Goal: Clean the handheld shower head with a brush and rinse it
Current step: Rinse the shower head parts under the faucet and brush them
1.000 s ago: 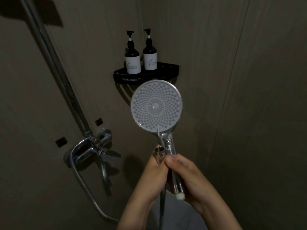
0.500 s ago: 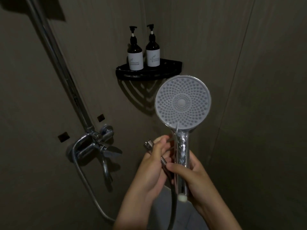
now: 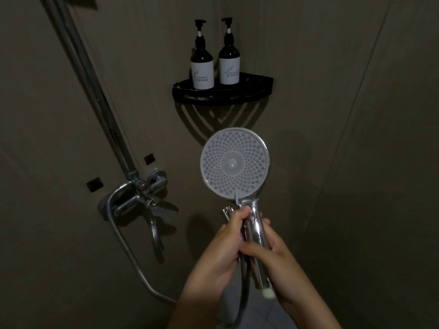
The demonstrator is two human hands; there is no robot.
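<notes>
Item: shower head (image 3: 235, 163), axis upright above grips; right grip (image 3: 273, 256) wraps handle (image 3: 257, 230), left grip (image 3: 219, 254) holds hose end (image 3: 227, 212) (alongside).

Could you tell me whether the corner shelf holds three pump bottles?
No, only two pump bottles stand side by side on the black corner shelf.

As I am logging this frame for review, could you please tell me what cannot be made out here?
Head view: print on the bottle labels is too small and dim to read.
Head view: the left hand hides part of the hose, which then leaves by the bottom edge.
Head view: the right hand covers part of the shower head handle.
Head view: the top of the riser rail is cut off by the upper edge.
</notes>
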